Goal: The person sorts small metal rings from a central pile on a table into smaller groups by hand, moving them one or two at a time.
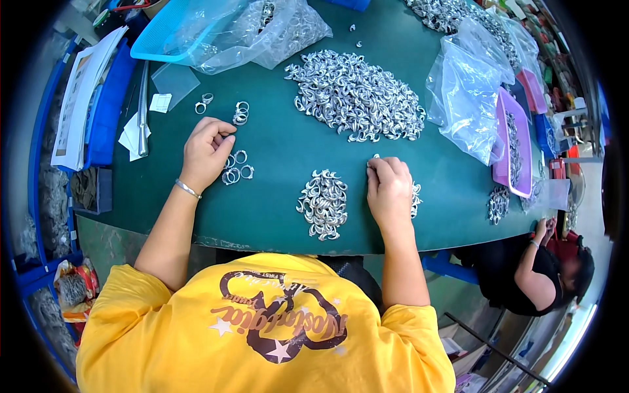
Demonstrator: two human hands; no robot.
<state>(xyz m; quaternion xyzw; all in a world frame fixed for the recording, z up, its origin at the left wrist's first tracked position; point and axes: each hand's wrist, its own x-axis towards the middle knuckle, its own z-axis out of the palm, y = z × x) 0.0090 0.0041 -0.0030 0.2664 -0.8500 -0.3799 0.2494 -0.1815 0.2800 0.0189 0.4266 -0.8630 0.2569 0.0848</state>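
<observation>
My left hand [208,149] rests on the green table with its fingers curled in; whether something sits inside them is hidden. Just beyond it stands a short stack of silver rings [241,113], and beside its palm lie several loose rings [246,171]. Two more rings [201,107] lie farther off to the left. Between the fingertips of my right hand [392,190] is a small silver piece [376,156], mostly covered. A small pile of curved silver pieces [324,204] lies between my hands. More such pieces [415,200] show partly behind my right hand.
A large heap of curved silver pieces [357,95] covers the table's far middle. Plastic bags [462,98] and a pink tray [503,141] stand right; a blue basket [167,42] is far left. A metal rod [143,111] lies left. Another person [534,272] sits at the right.
</observation>
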